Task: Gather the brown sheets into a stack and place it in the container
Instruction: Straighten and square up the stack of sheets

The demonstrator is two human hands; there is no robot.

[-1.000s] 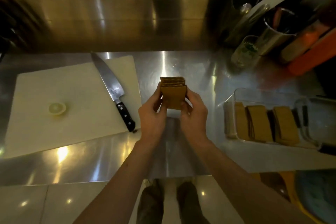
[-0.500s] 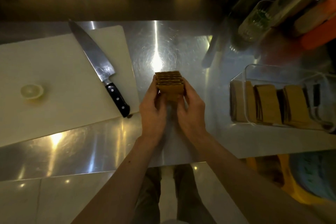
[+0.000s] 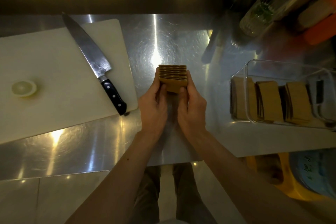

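Stack of brown sheets [image 3: 172,76], squared and clamped between left hand [image 3: 153,104] and right hand [image 3: 191,107] above the steel counter [image 3: 163,38]. Gathering appears complete; transfer to the clear container [image 3: 241,71], already holding other stacks, remains.

Golden-brown stack of sheets [image 3: 172,76], its top edges showing as fine darker stripes. More sheets of the same tan-brown stand inside the clear container [image 3: 283,71]. The desk [image 3: 91,151] is silvery steel with swirled scuff marks and warm yellow glints. Cream-white cutting board [image 3: 54,78], pale yellowish round slice [image 3: 24,88], and a grey-bladed knife [image 3: 94,63] with a black handle and three silver rivets.
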